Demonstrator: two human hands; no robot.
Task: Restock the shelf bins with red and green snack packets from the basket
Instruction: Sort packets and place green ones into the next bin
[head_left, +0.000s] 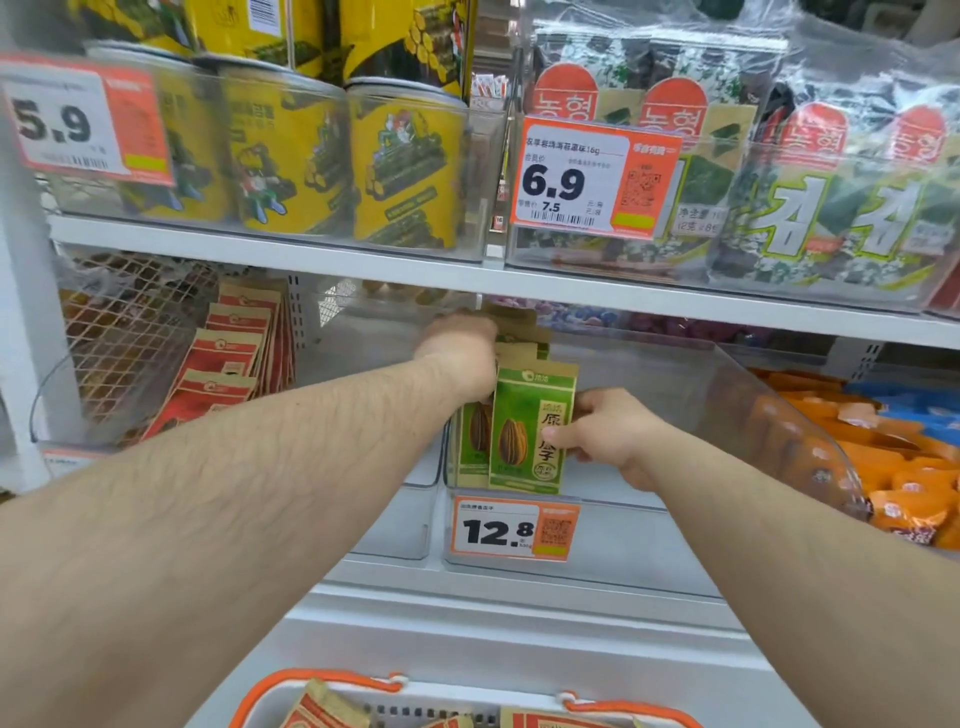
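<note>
A clear shelf bin (701, 384) on the lower shelf holds a row of green snack packets standing upright. My right hand (605, 431) pinches the right edge of the front green packet (524, 431) at the bin's front. My left hand (460, 353) reaches deeper into the same bin and presses on the tops of the green packets behind (519, 338). Red snack packets (228, 353) stand in the bin to the left. At the bottom edge, the white basket with orange handles (322, 680) holds more red packets (322, 709).
A price tag reading 12.8 (511, 530) hangs on the bin front. Orange and blue packs (893, 457) fill the bin to the right. Yellow cans (291, 150) and seaweed packs (779, 208) sit on the shelf above, close over my left hand.
</note>
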